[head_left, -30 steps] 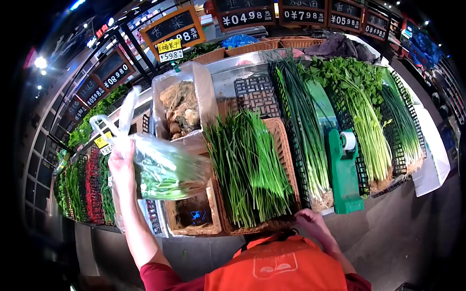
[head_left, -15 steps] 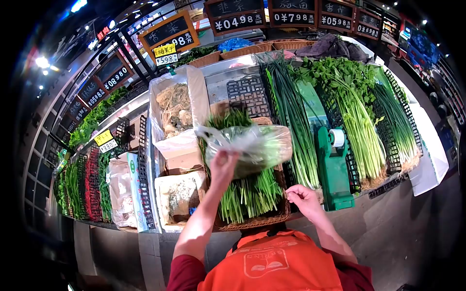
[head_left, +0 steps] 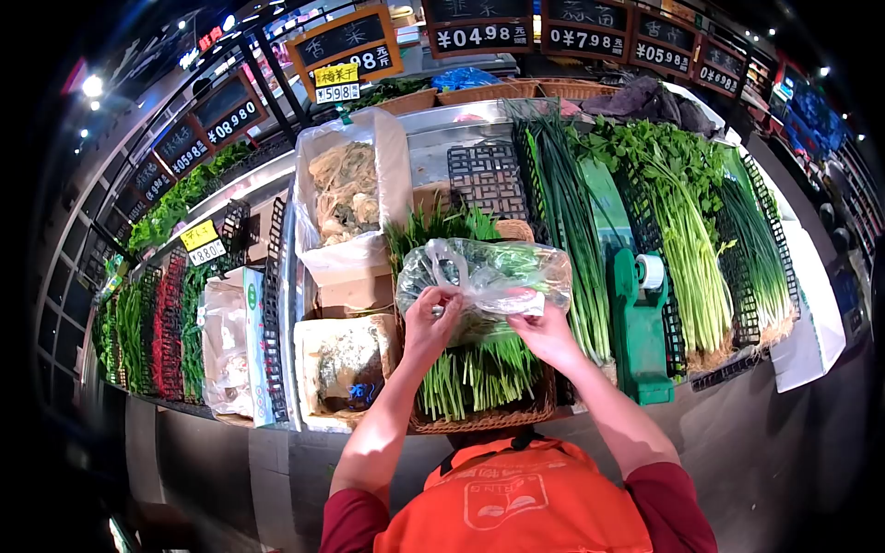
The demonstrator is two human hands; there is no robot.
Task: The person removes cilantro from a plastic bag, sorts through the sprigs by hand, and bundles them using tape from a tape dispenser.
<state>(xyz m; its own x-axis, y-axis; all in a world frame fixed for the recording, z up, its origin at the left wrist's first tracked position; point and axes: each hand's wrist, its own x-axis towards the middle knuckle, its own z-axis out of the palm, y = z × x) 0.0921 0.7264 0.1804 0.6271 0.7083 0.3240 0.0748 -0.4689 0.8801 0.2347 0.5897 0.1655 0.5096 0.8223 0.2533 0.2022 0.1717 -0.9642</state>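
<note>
A clear plastic bag point(head_left: 419, 275) lies across the green chives or leeks point(head_left: 479, 378) in a wicker basket point(head_left: 530, 417). Greens show through the film. My left hand point(head_left: 433, 321) pinches the gathered plastic on the near side, and a loop of film rises above its fingers. Close by on the right, my right hand point(head_left: 548, 334) is closed at the bag's twisted part, with a small white piece at its fingertips; I cannot tell whether that is tape or a label. The green tape dispenser point(head_left: 643, 346) stands to the right of this hand.
Long scallions point(head_left: 567, 249) and leafy celery point(head_left: 687, 258) lie in black crates on the right. A box of dried vegetables point(head_left: 346, 195) and a white foam box point(head_left: 346, 364) are at left. Price boards point(head_left: 479, 35) hang behind.
My right hand has moved from the basket's right edge up and left to the bag. The bag has settled slightly right, and my left hand has shifted a little right with it.
</note>
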